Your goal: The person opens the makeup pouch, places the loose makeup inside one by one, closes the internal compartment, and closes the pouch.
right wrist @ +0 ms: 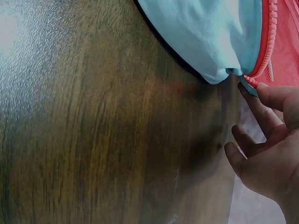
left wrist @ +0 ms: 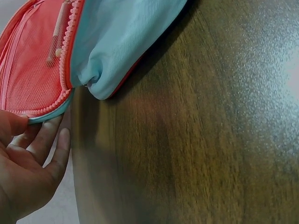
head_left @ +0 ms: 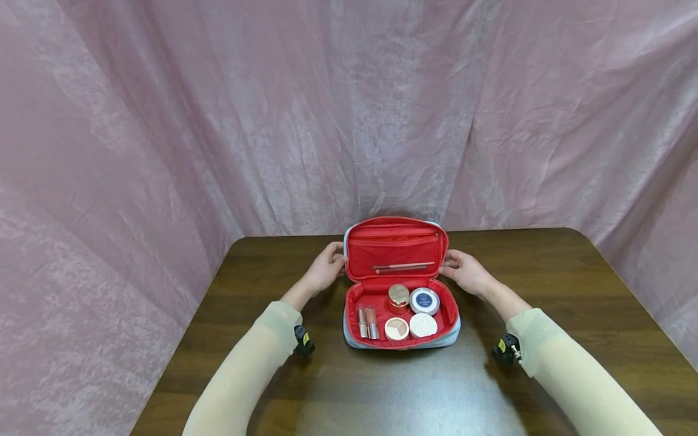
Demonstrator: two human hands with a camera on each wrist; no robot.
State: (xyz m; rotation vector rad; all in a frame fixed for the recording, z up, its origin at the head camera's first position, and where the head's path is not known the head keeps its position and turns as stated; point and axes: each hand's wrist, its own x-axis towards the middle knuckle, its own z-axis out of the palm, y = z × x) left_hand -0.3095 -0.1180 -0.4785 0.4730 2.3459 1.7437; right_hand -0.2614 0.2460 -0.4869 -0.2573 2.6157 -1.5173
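A light-blue cosmetic bag [head_left: 402,344] with red lining lies unzipped on the table, its lid [head_left: 392,251] raised at the back. My left hand [head_left: 325,267] pinches the lid's left edge, thumb on the mesh side and fingers behind, as the left wrist view shows. On the opposite edge, my right hand [head_left: 468,274] pinches the lid near the zipper between thumb and fingers. Two slim makeup brushes [head_left: 405,266] sit in the lid's mesh pocket. Inside lie two lip tubes [head_left: 371,322], a gold-lidded jar [head_left: 398,295], a blue-labelled round container [head_left: 425,301], a three-shade palette [head_left: 396,329] and a white round compact [head_left: 423,325].
The dark wooden table [head_left: 262,272] extends to both sides of the bag and toward me, with a bright reflection in front. Pink velvety curtains [head_left: 349,121] hang right behind its back edge. Both forearms wear pale green sleeves [head_left: 256,345] and black wrist devices [head_left: 303,342].
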